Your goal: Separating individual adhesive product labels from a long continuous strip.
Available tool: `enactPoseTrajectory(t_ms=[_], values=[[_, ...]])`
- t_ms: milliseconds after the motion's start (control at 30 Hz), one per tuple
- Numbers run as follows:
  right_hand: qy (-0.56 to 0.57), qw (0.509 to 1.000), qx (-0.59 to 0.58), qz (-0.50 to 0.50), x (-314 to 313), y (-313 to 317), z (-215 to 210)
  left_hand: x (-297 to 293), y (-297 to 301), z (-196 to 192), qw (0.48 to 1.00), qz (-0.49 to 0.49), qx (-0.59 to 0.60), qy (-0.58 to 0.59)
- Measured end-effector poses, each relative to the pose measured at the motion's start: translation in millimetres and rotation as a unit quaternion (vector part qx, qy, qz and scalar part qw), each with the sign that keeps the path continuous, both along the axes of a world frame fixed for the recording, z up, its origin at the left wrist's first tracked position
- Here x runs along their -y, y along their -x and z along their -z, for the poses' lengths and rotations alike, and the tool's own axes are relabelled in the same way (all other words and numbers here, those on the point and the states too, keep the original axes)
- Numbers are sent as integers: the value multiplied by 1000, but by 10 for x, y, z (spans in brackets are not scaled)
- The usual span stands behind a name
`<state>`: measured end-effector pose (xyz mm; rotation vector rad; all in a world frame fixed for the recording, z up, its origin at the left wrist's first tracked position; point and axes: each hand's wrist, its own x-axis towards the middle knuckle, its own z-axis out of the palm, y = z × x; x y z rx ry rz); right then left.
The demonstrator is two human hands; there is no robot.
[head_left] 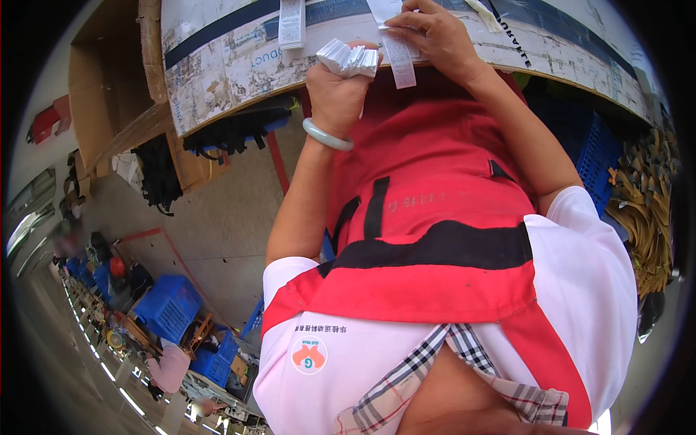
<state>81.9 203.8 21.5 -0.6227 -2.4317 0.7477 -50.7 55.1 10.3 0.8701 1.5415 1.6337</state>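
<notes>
My left hand (338, 98), with a pale bangle (328, 135) at its wrist, is closed around a thick bundle of white fabric labels (349, 58). The folded ends stick out above the fist. To the right, my right hand (441, 38) has its thumb and fingertips pinched on a white printed label strip (400, 64). The strip's lower end hangs over the table's near edge, and its upper part runs out of view. Another stack of white labels (291, 27) lies on the table beyond my left fist, touched by neither hand.
Worn printed cardboard covers the worktable (217, 87), crossed by a dark band. A cardboard box (109, 87) stands at the left. Dark straps (239, 130) hang under the table edge. On the right are a blue crate (594, 156) and a pile of brownish strips (649, 210).
</notes>
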Motion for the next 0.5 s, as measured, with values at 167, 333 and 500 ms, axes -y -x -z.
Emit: enactPoseTrajectory(t_ms=[167,333,500], values=[[96,995,-20,-13,51,-51,-115,1,10,16,999,-18,-49,-8],[221,972,-18,-81,190,-104,-454,14,60,-48,978,9,-182,-99],[272,959,-20,-80,225,-177,-306,51,8,-118,997,6,-70,-37]])
